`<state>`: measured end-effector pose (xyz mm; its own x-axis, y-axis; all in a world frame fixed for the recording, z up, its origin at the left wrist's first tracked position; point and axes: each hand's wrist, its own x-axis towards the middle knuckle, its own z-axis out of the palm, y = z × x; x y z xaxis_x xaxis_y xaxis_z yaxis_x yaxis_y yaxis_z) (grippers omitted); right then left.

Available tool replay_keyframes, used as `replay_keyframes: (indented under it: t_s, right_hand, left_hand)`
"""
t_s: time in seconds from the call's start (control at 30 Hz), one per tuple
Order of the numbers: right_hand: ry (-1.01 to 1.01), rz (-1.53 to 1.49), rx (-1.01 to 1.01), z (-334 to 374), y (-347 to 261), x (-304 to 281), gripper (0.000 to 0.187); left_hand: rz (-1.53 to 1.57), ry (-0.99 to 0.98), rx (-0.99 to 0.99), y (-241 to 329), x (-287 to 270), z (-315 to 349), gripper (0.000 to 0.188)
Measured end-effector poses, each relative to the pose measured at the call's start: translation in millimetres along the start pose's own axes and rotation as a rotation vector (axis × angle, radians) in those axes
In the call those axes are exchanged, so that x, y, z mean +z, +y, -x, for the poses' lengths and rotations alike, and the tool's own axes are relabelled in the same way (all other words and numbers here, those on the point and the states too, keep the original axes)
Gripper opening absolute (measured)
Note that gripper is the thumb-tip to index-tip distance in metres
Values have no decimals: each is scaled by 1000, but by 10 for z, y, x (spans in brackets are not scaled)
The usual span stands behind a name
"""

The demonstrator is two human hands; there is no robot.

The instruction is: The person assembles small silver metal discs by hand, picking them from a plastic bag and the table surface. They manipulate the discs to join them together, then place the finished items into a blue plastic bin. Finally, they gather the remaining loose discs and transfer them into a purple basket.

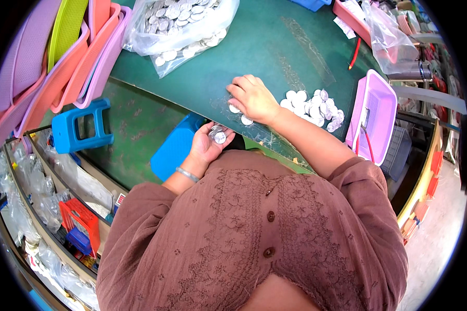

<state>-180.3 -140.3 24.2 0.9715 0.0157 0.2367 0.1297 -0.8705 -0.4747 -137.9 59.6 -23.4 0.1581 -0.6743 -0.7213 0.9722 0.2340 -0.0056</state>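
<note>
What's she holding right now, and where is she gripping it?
The left hand cups a small stack of silver discs in its palm and curled fingers. The right hand presses flat on loose discs on the table, gripping nothing.

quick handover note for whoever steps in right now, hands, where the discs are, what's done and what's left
Left hand: palm up just off the table edge, cupping a small stack of silvery discs.
Right hand: palm down on the green table, fingers over a few loose discs at the near edge.
Loose pile of discs lies to the right of that hand; beyond it stands a pink basket.
A clear bag of discs sits at the far left of the table.
Done: a few discs gathered in the left hand.
Left: the loose pile and the bag's contents.
</note>
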Motion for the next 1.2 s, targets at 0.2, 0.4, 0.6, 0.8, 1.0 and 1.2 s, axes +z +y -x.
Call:
replay_keyframes:
  t_s: [0.2,0.4,0.6,0.8,1.0,1.2]
  right_hand:
    - [-91,132,121,114,-246,-97,50]
    - [-126,53,112,30,-150,-134,41]
    - [-267,30,203,-165,-110,-133,36]
    - [-192,-39,212,-185,22,-107,26]
    - [-116,-386,238,-306,55,-212,26]
    - [-5,-475,110,-344,-186,-318,35]
  left_hand:
    - [-13,36,-44,42,-112,73,26]
    - [-163,-11,-81,98,122,375,24]
    - [-224,-123,-13,286,448,349,34]
    - [-300,-90,51,405,643,127,33]
    - [-284,-159,-28,450,922,-176,41]
    - [-139,-195,-51,422,1067,-415,41]
